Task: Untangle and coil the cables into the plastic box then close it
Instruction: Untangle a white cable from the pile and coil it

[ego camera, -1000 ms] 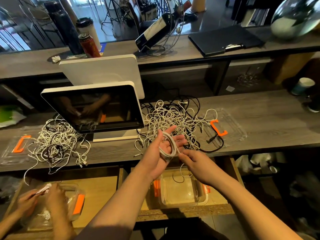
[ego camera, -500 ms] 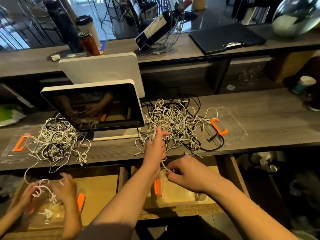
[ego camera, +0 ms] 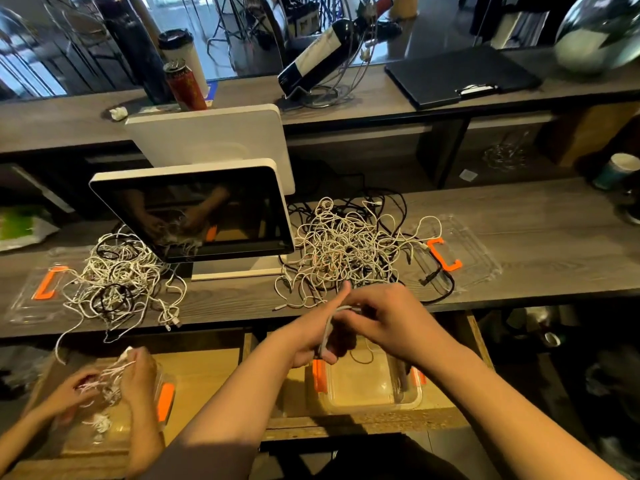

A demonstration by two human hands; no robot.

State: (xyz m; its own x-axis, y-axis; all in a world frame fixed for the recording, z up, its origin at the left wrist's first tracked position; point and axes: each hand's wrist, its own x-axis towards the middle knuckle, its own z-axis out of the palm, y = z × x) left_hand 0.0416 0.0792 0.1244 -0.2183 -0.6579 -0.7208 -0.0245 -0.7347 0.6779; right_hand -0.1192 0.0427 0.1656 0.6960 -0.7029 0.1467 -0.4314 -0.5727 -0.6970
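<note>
Cables: one white cable (ego camera: 327, 329), now wound into a small hank, has come down with both hands from in front of the tangled pile (ego camera: 349, 251) to just over the plastic box (ego camera: 372, 386) in the open drawer below the bench (ego camera: 540, 220). A second ago it was looped round the spread left hand (ego camera: 313, 336); now that hand's fingers are curled round the hank, and the right hand (ego camera: 384, 318) pinches its upper end. My guess is the winding is about done and the hank goes into the box next.

That box looks nearly bare, with only a thin dark loop (ego camera: 362, 356) showing inside. Its clear lid (ego camera: 464, 258) with the orange clip lies on the bench, partly under the pile, so closing is far off. To the left, another person's hands (ego camera: 114, 379) work white cables in a second box (ego camera: 162, 400).
</note>
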